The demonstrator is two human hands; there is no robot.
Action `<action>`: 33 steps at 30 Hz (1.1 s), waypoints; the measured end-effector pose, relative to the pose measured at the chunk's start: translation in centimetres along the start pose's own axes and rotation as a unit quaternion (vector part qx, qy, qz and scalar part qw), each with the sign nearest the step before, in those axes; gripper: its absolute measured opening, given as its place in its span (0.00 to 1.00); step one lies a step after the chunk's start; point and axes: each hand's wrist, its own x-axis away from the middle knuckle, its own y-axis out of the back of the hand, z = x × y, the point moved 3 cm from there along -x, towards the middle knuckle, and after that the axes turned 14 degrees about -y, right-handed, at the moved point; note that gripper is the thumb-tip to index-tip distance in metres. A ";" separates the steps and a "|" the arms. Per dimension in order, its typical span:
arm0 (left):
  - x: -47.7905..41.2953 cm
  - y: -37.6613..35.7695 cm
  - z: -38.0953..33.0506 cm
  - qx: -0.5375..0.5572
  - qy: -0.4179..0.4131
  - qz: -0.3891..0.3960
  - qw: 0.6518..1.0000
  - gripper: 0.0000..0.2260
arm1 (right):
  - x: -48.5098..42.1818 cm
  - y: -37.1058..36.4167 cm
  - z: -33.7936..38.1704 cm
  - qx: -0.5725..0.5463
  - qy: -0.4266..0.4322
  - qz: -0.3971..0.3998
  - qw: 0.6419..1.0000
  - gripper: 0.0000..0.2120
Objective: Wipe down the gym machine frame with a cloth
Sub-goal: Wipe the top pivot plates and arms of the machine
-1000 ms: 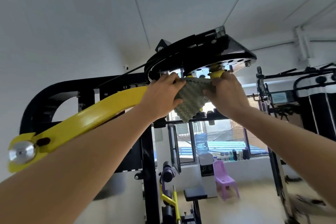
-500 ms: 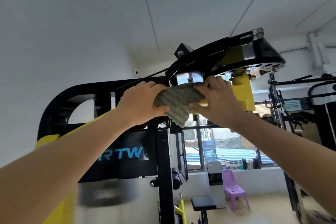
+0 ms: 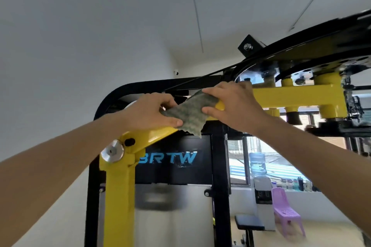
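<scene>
A green textured cloth (image 3: 190, 110) is draped over the yellow arm (image 3: 289, 97) of the gym machine, high up at head level. My left hand (image 3: 149, 112) grips the cloth's left end, thumb underneath against the yellow bar. My right hand (image 3: 232, 103) pinches its right end between thumb and fingers on top of the bar. A loose corner of the cloth hangs below the bar. The black frame (image 3: 112, 100) curves behind both hands, with a black pulley housing (image 3: 313, 52) above right.
A yellow upright (image 3: 118, 196) with a silver pivot cap (image 3: 112, 153) stands below my left hand. Behind it is a black panel marked BRTW (image 3: 172, 158) over a metal cover. By the window stand a water dispenser (image 3: 261, 186), a purple plastic chair (image 3: 285, 210) and a small bench (image 3: 249, 222).
Both hands have slid the cloth leftward along the yellow arm, away from the pulley housing and toward the pivot. The view has shifted, showing the yellow upright and pivot cap.
</scene>
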 end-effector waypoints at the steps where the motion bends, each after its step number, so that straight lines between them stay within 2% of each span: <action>1: 0.5 0.3 0.3 -0.003 -0.001 0.003 1.000 0.13 | 0.0 -0.2 0.6 -0.003 0.010 -0.001 1.000 0.25; 8: 4.0 2.5 1.3 -0.026 -0.003 -0.005 1.000 0.07 | 0.9 -1.7 5.1 -0.042 0.080 -0.034 0.995 0.19; 13: 5.8 4.1 1.4 0.068 0.042 -0.035 0.996 0.02 | 1.0 -1.7 7.4 -0.052 0.105 -0.052 0.992 0.07; 16: 6.5 4.6 1.8 0.123 0.087 -0.055 0.987 0.02 | 2.3 -1.9 8.0 -0.131 0.057 -0.019 0.990 0.06; 19: 7.0 5.0 2.0 0.152 0.110 -0.059 0.981 0.04 | 4.7 -3.3 7.7 -0.282 -0.079 0.030 0.956 0.06; 23: 7.1 4.8 1.2 0.153 0.080 0.008 0.985 0.05 | 8.8 -7.4 7.8 -0.422 -0.244 0.134 0.863 0.08; 26: 6.5 4.3 0.5 0.042 0.027 0.044 0.998 0.03 | 10.7 -10.1 7.8 -0.486 -0.373 0.173 0.771 0.06; 28: 6.2 3.9 0.3 -0.035 0.002 0.011 0.999 0.02 | 10.7 -11.2 8.0 -0.526 -0.441 0.188 0.702 0.04; 30: 6.4 3.6 0.3 -0.105 -0.004 -0.039 0.994 0.04 | 10.5 -12.0 8.7 -0.589 -0.505 0.207 0.596 0.04; 33: 6.9 2.8 0.3 -0.157 0.013 -0.094 0.983 0.08 | 9.7 -12.0 10.5 -0.727 -0.529 0.227 0.375 0.06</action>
